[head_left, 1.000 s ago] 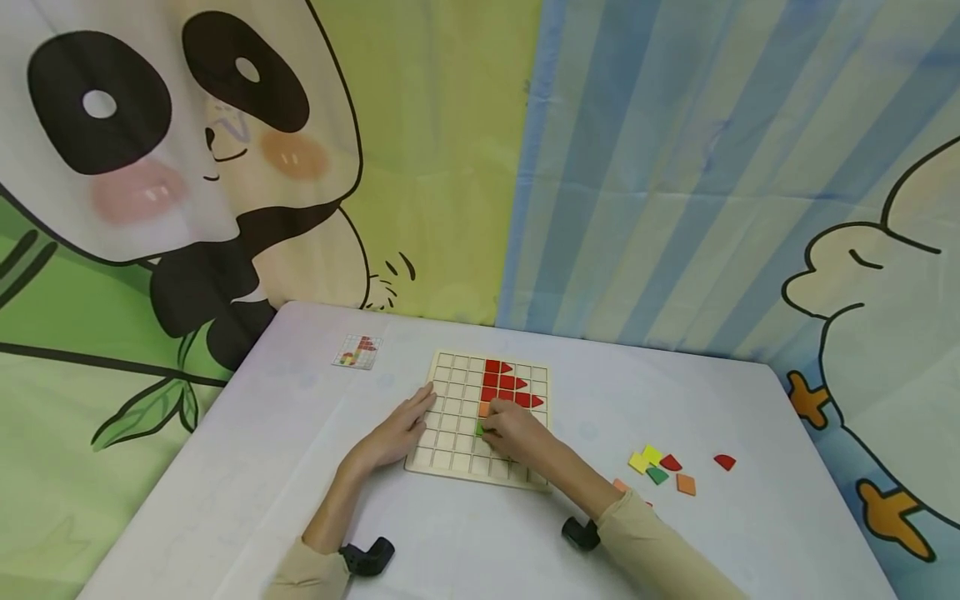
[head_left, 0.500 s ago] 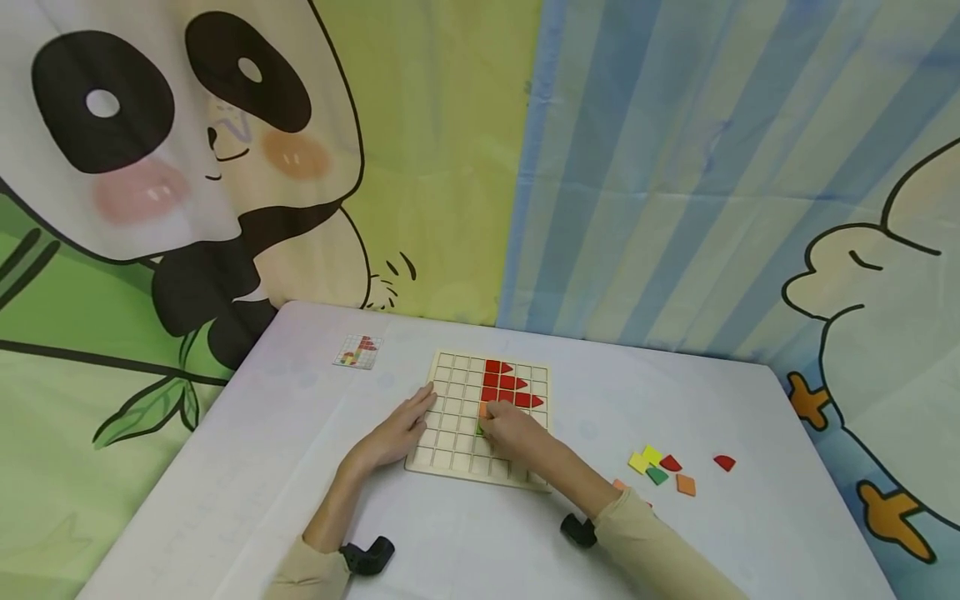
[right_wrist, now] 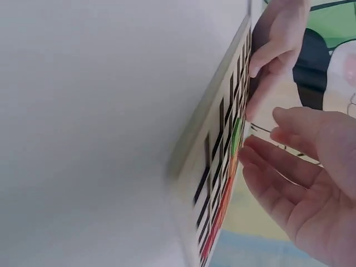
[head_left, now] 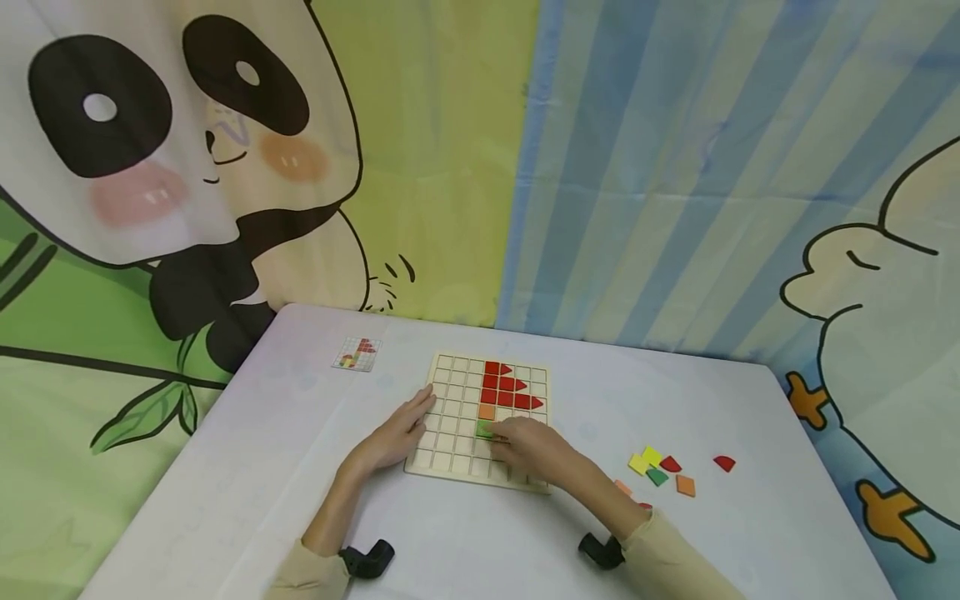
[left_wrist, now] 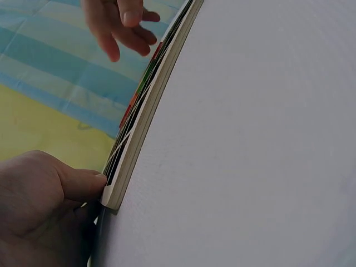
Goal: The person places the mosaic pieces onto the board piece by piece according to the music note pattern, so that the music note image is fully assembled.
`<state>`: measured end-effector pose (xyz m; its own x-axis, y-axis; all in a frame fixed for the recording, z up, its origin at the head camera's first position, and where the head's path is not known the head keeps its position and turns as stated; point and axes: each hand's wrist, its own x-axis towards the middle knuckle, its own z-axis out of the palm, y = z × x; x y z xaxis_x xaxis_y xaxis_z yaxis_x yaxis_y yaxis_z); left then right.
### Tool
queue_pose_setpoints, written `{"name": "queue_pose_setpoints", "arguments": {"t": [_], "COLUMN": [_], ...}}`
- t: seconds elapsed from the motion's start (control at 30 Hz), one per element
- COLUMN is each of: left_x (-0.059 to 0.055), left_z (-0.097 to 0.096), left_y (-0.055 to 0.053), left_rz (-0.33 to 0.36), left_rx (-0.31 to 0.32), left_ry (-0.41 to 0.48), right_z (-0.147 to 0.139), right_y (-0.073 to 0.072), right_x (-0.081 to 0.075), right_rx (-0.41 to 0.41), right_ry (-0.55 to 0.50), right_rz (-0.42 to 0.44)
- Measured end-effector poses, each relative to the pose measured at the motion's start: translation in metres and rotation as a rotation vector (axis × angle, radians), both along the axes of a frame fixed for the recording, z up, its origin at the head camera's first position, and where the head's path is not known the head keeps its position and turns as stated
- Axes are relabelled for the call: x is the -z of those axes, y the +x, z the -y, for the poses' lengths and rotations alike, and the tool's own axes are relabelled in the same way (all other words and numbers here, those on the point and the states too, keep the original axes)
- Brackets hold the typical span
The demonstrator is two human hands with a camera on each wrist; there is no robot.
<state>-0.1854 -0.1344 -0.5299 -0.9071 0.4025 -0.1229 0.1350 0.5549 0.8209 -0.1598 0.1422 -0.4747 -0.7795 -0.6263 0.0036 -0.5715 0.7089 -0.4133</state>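
A wooden grid board (head_left: 447, 408) lies on the white table. Several red squares and pointed pieces (head_left: 506, 397) fill cells in its upper part, above an orange square (head_left: 487, 412) and a green piece (head_left: 482, 428). My left hand (head_left: 392, 435) rests at the board's left side, and in the left wrist view its thumb (left_wrist: 83, 183) touches the board's edge. Over the board, my right hand (head_left: 536, 446) has its fingertips beside the green piece, overlapping its right side in the head view. The right wrist view shows the right hand's thumb and fingers (right_wrist: 278, 167) apart, nothing between them.
Right of the board lie loose yellow squares (head_left: 645, 457), a dark green piece (head_left: 657, 476), an orange piece (head_left: 686, 485) and red quarter-round pieces (head_left: 724, 462). More lie near the right forearm. A small pattern card (head_left: 357, 353) sits back left. Printed curtains (head_left: 435, 167) hang behind the table.
My right hand has drawn back slightly to the right and toward me, leaving the orange square and most of the green piece uncovered. The left hand has stayed put.
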Motion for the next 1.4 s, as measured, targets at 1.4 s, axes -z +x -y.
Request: {"name": "queue_pose_setpoints", "arguments": {"t": [1.4], "left_x": [-0.002], "left_z": [-0.001], "left_y": [0.001], "left_rz": [0.012], "left_rx": [-0.012], "left_ry": [-0.002], "right_z": [-0.235], "right_y": [0.07], "right_x": [0.023], "right_rx": [0.65], "right_ry": [0.13], "right_rz": [0.085]}}
